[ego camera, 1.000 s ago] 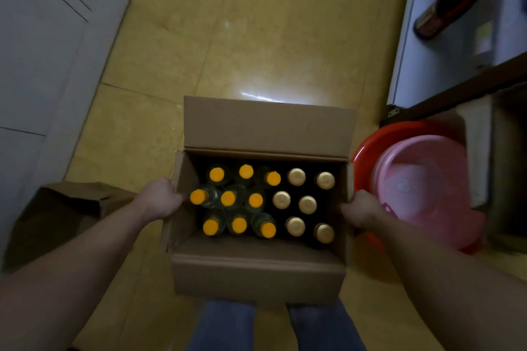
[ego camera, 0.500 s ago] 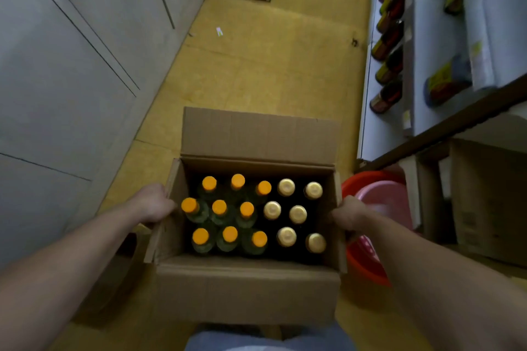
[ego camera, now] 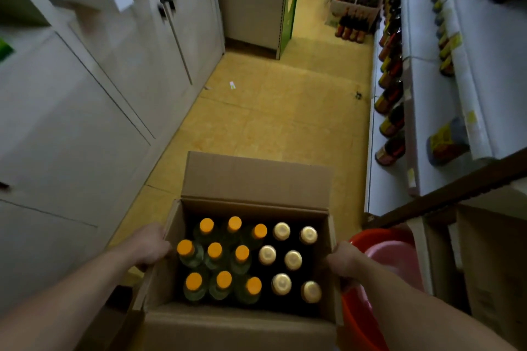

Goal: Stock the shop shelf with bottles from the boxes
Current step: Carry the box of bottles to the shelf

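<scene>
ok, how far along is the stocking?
Done: the shelf on the right already carries rows of bottles. In hand: the left hand and right hand grip the sides of an open box packed with orange-capped bottles and gold-capped bottles. Left: none look unloaded, and a second box waits down the aisle.
</scene>
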### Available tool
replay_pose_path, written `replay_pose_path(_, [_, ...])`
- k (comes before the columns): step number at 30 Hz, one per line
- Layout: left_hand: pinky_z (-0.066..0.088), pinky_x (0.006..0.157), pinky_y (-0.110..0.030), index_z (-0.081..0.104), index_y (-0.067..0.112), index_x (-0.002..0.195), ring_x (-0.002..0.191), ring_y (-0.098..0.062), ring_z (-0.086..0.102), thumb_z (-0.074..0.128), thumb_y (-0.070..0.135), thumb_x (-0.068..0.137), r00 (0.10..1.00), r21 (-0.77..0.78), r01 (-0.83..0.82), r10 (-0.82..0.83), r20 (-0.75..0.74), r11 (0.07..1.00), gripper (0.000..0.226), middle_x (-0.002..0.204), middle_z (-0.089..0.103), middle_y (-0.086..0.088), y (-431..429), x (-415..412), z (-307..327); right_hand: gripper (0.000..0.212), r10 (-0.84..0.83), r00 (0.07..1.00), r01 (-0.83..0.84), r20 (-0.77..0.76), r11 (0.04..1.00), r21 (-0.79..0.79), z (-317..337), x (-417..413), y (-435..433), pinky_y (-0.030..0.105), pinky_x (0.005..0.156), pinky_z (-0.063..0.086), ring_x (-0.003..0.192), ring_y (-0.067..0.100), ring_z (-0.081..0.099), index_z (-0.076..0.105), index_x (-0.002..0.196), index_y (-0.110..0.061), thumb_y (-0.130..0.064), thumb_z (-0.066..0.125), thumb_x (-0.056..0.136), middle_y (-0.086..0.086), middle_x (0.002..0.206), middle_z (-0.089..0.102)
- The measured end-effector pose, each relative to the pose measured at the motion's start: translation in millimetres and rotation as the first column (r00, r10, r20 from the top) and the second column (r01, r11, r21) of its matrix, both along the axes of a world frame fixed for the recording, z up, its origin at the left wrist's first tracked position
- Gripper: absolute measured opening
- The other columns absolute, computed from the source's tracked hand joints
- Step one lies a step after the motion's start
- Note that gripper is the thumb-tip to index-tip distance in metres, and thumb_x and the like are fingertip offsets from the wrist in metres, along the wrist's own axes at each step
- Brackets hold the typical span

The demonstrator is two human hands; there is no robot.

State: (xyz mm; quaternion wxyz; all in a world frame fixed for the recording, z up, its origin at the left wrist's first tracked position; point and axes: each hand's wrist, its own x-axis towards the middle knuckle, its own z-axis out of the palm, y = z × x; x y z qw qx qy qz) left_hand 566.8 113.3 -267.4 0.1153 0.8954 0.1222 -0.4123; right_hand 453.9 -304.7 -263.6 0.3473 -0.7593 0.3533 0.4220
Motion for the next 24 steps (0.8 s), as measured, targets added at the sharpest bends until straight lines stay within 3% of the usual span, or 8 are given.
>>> replay_pose_path(6, [0.038, 0.057, -0.033, 0.046, 0.015, 0.073, 0.062, -0.020, 0.050, 0.064, 0.016, 0.094, 0.999, -0.017, -0.029, 0.028, -0.022, 0.999, 0.028, 0.075, 0.050, -0.007, -42.8, 32.7, 3.0, 0.016, 0.064, 0.998, -0.064, 0.019, 0.998, 0.010, -7.9, 59.3, -51.5, 0.043, 0.068, 0.064, 0.085, 0.034, 0.073, 0.064, 0.106, 0.002, -0.008, 0.055, 0.098, 0.021, 0.098, 0.070])
replay_pose_path(8, [0.051, 0.055, -0.032, 0.062, 0.006, 0.077, 0.065, -0.026, 0.067, 0.069, 0.016, 0.092, 0.996, -0.047, -0.084, 0.082, -0.045, 0.995, 0.019, 0.075, 0.068, -0.011, -55.4, 47.7, -0.2, 0.018, 0.091, 0.995, -0.092, 0.031, 0.996, 0.000, -8.3, 80.0, -70.7, 0.037, 0.079, 0.062, 0.094, 0.029, 0.072, 0.066, 0.109, -0.001, -0.011, 0.058, 0.097, 0.016, 0.104, 0.071])
replay_pose_path(10, [0.063, 0.058, -0.041, 0.071, 0.000, 0.090, 0.068, -0.031, 0.075, 0.072, 0.017, 0.091, 0.991, -0.095, -0.123, 0.117, -0.067, 0.988, 0.017, 0.080, 0.076, -0.017, -70.2, 64.8, -2.1, 0.018, 0.090, 0.995, -0.090, 0.034, 0.996, 0.002, -5.9, 100.2, -89.0, 0.037, 0.085, 0.062, 0.098, 0.026, 0.071, 0.066, 0.111, -0.005, -0.013, 0.059, 0.097, 0.014, 0.107, 0.070])
replay_pose_path(13, [0.063, 0.060, -0.050, 0.071, -0.005, 0.097, 0.071, -0.038, 0.075, 0.072, 0.016, 0.093, 0.991, -0.106, -0.118, 0.110, -0.073, 0.987, 0.021, 0.084, 0.075, -0.024, -96.2, 96.8, 1.0, 0.012, 0.083, 0.996, -0.083, 0.023, 0.997, -0.009, 6.0, 127.3, -113.5, 0.034, 0.066, 0.062, 0.087, 0.026, 0.072, 0.064, 0.105, -0.005, -0.013, 0.057, 0.099, 0.014, 0.100, 0.070])
replay_pose_path(16, [0.060, 0.057, -0.053, 0.070, -0.006, 0.091, 0.071, -0.043, 0.074, 0.072, 0.015, 0.091, 0.995, -0.123, -0.093, 0.088, -0.051, 0.988, 0.020, 0.078, 0.074, -0.024, -120.8, 137.0, -0.2, 0.012, 0.076, 0.996, -0.075, 0.041, 0.997, -0.028, 19.4, 154.4, -136.8, 0.026, 0.046, 0.052, 0.068, 0.022, 0.069, 0.059, 0.090, -0.008, -0.012, 0.055, 0.100, 0.012, 0.086, 0.067])
replay_pose_path(19, [0.058, 0.055, -0.042, 0.071, -0.003, 0.088, 0.070, -0.040, 0.074, 0.073, 0.020, 0.090, 0.999, -0.122, -0.019, 0.014, -0.036, 0.992, 0.023, 0.072, 0.074, -0.019, -145.6, 184.2, -1.7, 0.010, 0.031, 0.999, -0.031, 0.036, 0.999, -0.021, 28.1, 181.5, -158.4, 0.028, 0.044, 0.053, 0.066, 0.025, 0.070, 0.057, 0.094, -0.007, -0.012, 0.053, 0.102, 0.015, 0.088, 0.068])
replay_pose_path(22, [0.060, 0.057, -0.047, 0.075, -0.008, 0.092, 0.069, -0.038, 0.075, 0.076, 0.022, 0.088, 0.999, -0.147, 0.018, -0.024, -0.039, 0.989, 0.030, 0.077, 0.075, -0.021, -169.8, 236.9, -5.4, 0.011, -0.010, 0.999, 0.012, 0.038, 0.999, -0.042, 26.7, 210.7, -179.0, 0.028, 0.044, 0.054, 0.067, 0.027, 0.071, 0.061, 0.105, -0.003, -0.011, 0.056, 0.101, 0.017, 0.091, 0.069])
replay_pose_path(24, [0.058, 0.055, -0.042, 0.074, -0.005, 0.086, 0.068, -0.036, 0.074, 0.076, 0.022, 0.086, 0.998, -0.143, 0.046, -0.050, -0.024, 0.989, 0.027, 0.076, 0.075, -0.020, -184.5, 271.6, -12.4, 0.015, -0.027, 0.999, 0.029, 0.040, 0.998, -0.058, 24.4, 232.7, -191.4, 0.028, 0.045, 0.054, 0.069, 0.028, 0.072, 0.062, 0.110, -0.001, -0.011, 0.057, 0.100, 0.017, 0.091, 0.070])
